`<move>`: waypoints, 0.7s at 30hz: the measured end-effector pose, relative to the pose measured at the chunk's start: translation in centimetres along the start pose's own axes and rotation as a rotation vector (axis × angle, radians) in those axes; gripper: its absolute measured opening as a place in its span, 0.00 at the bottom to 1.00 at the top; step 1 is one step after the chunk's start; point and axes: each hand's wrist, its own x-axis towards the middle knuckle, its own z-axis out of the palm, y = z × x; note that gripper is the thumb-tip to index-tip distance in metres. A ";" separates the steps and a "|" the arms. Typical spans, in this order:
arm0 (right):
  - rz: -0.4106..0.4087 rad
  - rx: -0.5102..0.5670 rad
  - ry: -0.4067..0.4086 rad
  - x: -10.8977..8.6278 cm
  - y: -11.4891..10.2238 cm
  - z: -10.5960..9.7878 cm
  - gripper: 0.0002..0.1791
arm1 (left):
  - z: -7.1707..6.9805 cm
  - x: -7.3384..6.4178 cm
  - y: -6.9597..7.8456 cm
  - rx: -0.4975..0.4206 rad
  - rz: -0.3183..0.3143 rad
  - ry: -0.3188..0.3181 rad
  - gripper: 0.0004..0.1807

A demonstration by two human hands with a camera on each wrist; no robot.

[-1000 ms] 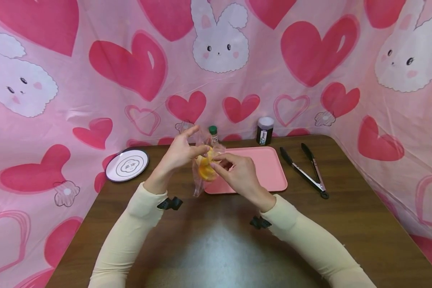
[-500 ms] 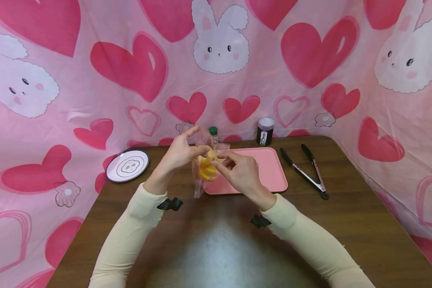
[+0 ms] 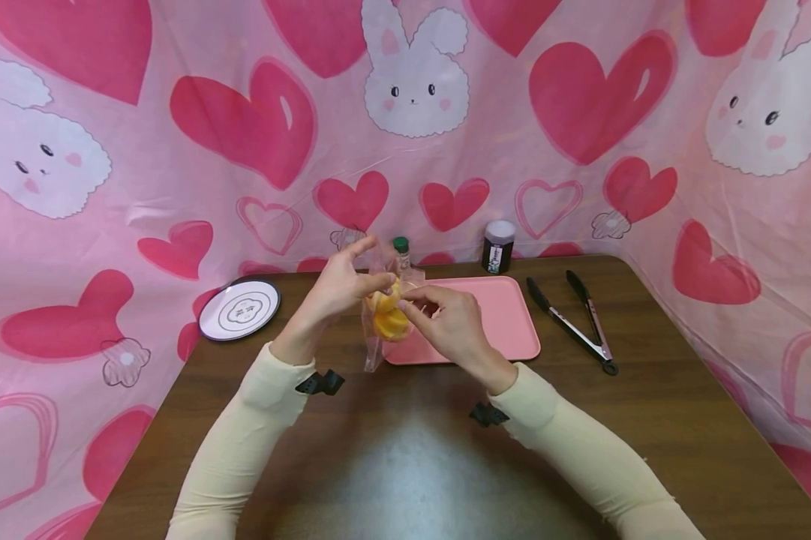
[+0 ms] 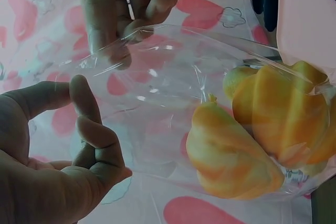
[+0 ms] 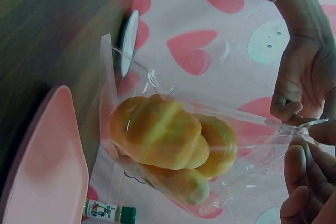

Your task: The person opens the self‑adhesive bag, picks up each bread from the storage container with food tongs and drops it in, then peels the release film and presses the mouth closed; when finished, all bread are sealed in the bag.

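Observation:
A clear plastic bag (image 4: 157, 93) hangs between both hands above the table. Bread rolls (image 5: 163, 132), golden and ridged, lie in its lower part; one tapered roll (image 4: 226, 156) shows plainly in the left wrist view. My left hand (image 3: 344, 283) pinches one side of the bag's upper edge between thumb and finger. Opposite it, my right hand (image 3: 452, 322) pinches the upper edge with thumb and index finger. In the right wrist view the left hand (image 5: 307, 72) and right hand (image 5: 310, 187) come close together at the gathered film.
Behind the bag, a pink tray (image 3: 506, 322) lies on the wooden table (image 3: 405, 457). A green-capped bottle (image 3: 401, 251) and a dark jar (image 3: 497, 247) stand at the back. Black-tipped tongs (image 3: 581, 322) lie right; a white plate (image 3: 239, 310) sits left.
Both hands stay almost in place with their hold on the bag. The bag film and the rolls shift slightly between the frames.

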 end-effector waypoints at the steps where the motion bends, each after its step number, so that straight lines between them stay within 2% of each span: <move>1: -0.009 -0.004 0.004 0.0 0.0 0.0 0.12 | 0.0 0.0 0.0 -0.001 -0.001 -0.001 0.44; 5: -0.040 -0.003 0.021 0.2 0.0 -0.1 0.08 | 0.1 0.0 0.1 0.018 -0.007 0.017 0.43; 9: -0.072 0.011 0.057 0.4 0.0 -0.8 0.07 | -0.1 0.0 0.2 -0.013 -0.017 0.022 0.42; 15: -0.094 0.024 0.115 1.1 -0.1 -2.3 0.05 | -0.7 -0.3 0.1 -0.071 -0.006 -0.003 0.40; 21: -0.111 0.043 0.161 1.9 0.1 -3.4 0.06 | -0.8 -0.5 -0.4 -0.075 0.016 -0.022 0.37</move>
